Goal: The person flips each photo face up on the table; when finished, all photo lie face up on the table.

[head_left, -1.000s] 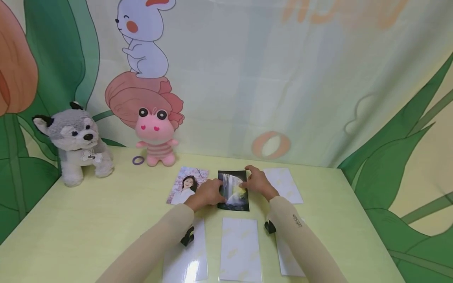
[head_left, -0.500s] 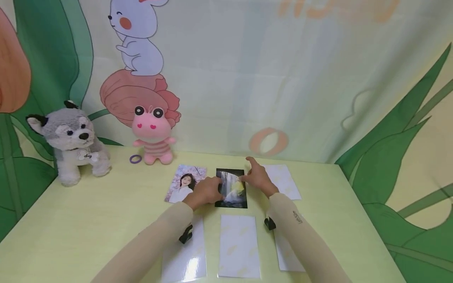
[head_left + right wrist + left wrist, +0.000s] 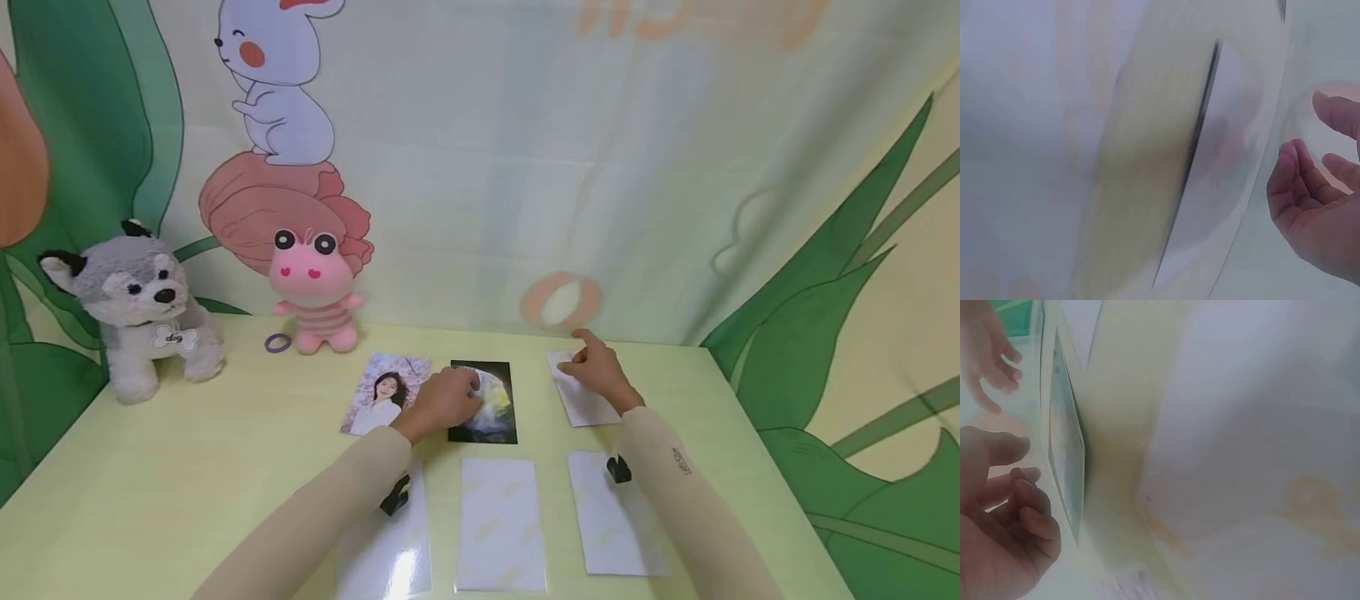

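In the head view my left hand (image 3: 444, 398) is over the left side of a waterfall photo (image 3: 491, 408) with a dark border. The left wrist view has that hand (image 3: 1007, 519) above the photo (image 3: 1066, 444), fingers loosely bent, nothing held. Left of it lies a portrait photo (image 3: 378, 400) of a person among pink blossoms, partly behind the hand. My right hand (image 3: 600, 373) hovers over the far-right white card (image 3: 581, 408). Seen from the right wrist, this hand (image 3: 1316, 206) has loosely bent fingers, apart from the card (image 3: 1216, 156) and holding nothing.
Several more white cards with faint yellow marks lie nearer, including a middle one (image 3: 501, 525) and a right one (image 3: 618, 533). A plush husky (image 3: 142, 308), a pink plush toy (image 3: 318, 292) and a purple ring (image 3: 277, 342) stand or lie at the back left, before a printed curtain (image 3: 450, 167).
My right hand has left the waterfall photo's right edge and moved right, over the far-right white card. My left hand stays by the waterfall photo. The head view has shifted slightly.
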{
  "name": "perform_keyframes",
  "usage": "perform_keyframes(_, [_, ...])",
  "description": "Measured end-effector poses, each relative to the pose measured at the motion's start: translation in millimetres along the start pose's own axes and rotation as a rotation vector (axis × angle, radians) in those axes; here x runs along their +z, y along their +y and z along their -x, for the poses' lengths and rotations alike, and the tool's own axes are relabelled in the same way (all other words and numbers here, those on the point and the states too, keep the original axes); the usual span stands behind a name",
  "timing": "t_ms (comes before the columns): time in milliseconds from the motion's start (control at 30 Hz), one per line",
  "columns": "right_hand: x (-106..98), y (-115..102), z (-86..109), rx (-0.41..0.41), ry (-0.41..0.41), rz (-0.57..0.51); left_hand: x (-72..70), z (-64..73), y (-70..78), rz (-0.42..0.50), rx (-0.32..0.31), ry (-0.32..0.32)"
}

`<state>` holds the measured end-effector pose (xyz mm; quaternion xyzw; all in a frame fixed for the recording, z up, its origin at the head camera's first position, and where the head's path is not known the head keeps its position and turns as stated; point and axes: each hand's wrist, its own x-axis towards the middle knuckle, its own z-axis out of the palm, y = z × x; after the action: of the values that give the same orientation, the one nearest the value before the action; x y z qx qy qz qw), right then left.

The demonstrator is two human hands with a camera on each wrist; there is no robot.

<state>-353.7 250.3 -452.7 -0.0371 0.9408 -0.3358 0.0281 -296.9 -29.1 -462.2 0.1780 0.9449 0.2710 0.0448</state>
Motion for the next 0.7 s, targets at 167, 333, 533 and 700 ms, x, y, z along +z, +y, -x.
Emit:
perform_keyframes(167, [-12, 19, 0.7, 0.013, 0.009, 0.032, 8.4, -6.8, 8.9, -0.053, 0.032, -0.005])
perform_keyframes(333, [-23, 32, 0.8, -0.004, -0.010, 0.023, 16.6, -19.9, 21.8, -0.142, 0.103, 0.013])
perform_keyframes(533, [-33, 43, 2.4, -0.006, -0.040, 0.002, 26.8, -36.4, 39.6, -0.234, 0.178, 0.015])
perform_keyframes(700, [-35, 49, -0.8, 0.008, -0.087, -0.004, 35.7, -48.4, 52.9, -0.341, 0.150, -0.023])
